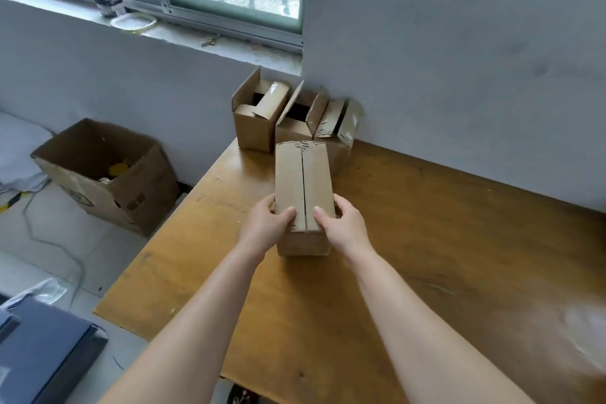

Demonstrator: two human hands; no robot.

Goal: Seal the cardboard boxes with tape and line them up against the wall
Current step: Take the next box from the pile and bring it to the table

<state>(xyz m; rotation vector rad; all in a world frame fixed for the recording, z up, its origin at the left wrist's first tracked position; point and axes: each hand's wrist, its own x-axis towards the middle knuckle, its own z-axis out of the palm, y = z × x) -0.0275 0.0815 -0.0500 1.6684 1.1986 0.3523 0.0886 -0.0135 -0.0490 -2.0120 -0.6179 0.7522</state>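
Flanking the near end of the cardboard box [303,180], the left hand [267,223] and right hand [344,223] grip it.

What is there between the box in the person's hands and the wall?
In the head view, a row of open cardboard boxes stands between the held box and the wall.

Left hand [267,223]: fingertips hidden behind the box [303,184].
Right hand [344,223]: fingertips hidden likewise.
Table [459,256]: cut off right of the hands.
Floor box [108,174], left of hands: contents unclear.
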